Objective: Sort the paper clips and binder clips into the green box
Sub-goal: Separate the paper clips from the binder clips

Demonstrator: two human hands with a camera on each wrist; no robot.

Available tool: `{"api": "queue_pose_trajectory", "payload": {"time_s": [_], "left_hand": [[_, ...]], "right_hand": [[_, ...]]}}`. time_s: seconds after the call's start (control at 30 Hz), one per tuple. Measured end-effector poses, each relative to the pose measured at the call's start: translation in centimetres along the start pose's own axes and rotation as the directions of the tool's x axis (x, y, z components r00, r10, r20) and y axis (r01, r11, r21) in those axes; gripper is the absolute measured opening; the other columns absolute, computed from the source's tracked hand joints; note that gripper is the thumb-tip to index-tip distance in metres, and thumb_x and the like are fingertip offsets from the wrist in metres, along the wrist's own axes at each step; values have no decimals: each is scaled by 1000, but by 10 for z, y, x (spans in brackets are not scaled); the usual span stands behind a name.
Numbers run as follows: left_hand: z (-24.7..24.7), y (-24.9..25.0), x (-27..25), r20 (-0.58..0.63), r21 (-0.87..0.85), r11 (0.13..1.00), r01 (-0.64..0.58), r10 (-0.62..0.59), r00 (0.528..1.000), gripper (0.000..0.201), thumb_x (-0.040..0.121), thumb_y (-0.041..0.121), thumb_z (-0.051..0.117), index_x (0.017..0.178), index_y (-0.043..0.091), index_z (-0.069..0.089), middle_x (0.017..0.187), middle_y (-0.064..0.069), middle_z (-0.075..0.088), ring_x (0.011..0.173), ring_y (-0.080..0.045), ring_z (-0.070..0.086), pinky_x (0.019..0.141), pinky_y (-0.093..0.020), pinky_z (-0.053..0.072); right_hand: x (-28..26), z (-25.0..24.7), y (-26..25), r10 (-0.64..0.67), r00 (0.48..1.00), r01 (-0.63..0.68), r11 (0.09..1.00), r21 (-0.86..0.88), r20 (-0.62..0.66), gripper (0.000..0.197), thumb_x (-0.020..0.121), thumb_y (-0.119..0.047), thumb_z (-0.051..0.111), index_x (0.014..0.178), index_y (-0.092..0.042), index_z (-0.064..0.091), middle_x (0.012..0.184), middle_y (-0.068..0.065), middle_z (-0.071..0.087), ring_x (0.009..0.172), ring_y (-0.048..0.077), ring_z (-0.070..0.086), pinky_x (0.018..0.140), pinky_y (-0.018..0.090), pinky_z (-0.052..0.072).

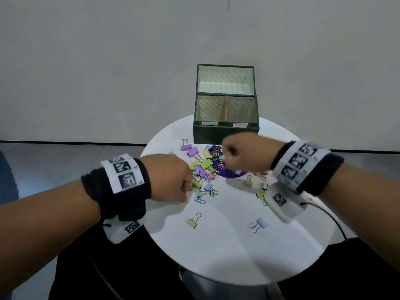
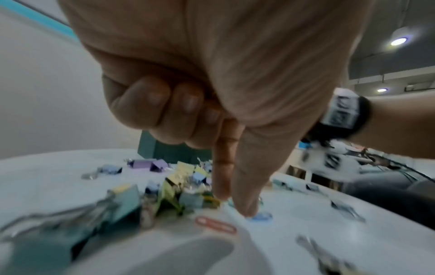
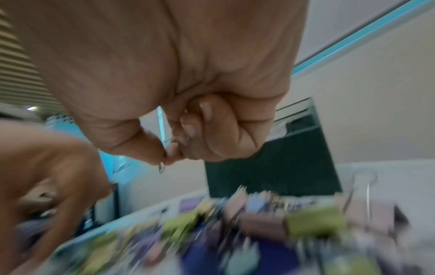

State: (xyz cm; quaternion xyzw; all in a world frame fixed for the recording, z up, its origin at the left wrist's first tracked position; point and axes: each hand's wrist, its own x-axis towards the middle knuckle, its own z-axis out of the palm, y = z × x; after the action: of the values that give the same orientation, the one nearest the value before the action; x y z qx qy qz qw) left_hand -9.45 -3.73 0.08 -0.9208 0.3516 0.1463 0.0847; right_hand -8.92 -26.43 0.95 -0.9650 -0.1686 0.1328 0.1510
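The green box (image 1: pixel 225 132) stands open at the back of the round white table (image 1: pixel 227 256), with two labelled compartments. In front of it lies a pile of pastel binder clips and paper clips (image 1: pixel 205 165). My left hand (image 1: pixel 188 187) is at the pile's near left edge. Its thumb and index finger (image 2: pixel 222 167) point down at the table, the other fingers are curled, and the thumb tip touches a blue paper clip (image 2: pixel 260 217). A red paper clip (image 2: pixel 215 224) lies beside it. My right hand (image 1: pixel 226 154) hovers as a fist over the pile and pinches a small metal clip (image 3: pixel 162 168) between thumb and index finger.
A yellow binder clip (image 1: pixel 193 221) and a lilac one (image 1: pixel 258 224) lie apart on the near half of the table. Part of the pile rests on a purple sheet (image 1: pixel 232 175). A black cable (image 1: pixel 331 217) trails off my right wrist. A plain wall is behind the box.
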Motion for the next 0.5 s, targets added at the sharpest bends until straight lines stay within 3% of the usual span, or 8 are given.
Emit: {"api": "queue_pose_trajectory", "payload": {"time_s": [0.1,0.2,0.27,0.4,0.5], "left_hand": [[9,4,-1,26,100,991,-93,91,995,17,87,38,58,102,35,64,99,14,62,93,-14,59,78,-26,45],[12,0,-1,42,182,967,-179,174,984,13,93,38,53,98,31,63,100,10,60,87,-18,56,72,-27,42],[13,-2,-3,40,216,949,-228,225,974,17,96,36,46,93,26,60,100,7,61,86,-21,58,74,-31,48],[11,2,-5,85,235,930,-283,270,959,14,97,28,38,84,26,43,101,3,60,90,-27,60,78,-37,51],[3,1,1,34,152,958,-243,240,970,14,96,31,36,91,26,49,97,5,62,86,-23,60,76,-35,51]], "right_hand": [[22,-35,22,78,987,-74,997,34,-139,15,94,-21,57,79,-19,53,74,-2,55,65,14,48,61,22,42],[46,-57,42,148,951,-154,988,-1,-272,10,91,-19,56,81,-18,53,79,1,57,71,17,50,61,24,40],[61,-64,51,193,924,-209,978,-13,-331,5,90,-18,53,87,-17,56,87,2,60,76,19,54,64,28,42],[79,-63,57,229,910,-245,970,-1,-346,9,89,-14,56,95,-19,59,100,2,65,83,19,56,72,30,43],[82,-61,62,215,920,-209,976,54,-329,34,89,-14,63,122,-23,60,113,-5,62,101,18,59,87,31,50]]}}
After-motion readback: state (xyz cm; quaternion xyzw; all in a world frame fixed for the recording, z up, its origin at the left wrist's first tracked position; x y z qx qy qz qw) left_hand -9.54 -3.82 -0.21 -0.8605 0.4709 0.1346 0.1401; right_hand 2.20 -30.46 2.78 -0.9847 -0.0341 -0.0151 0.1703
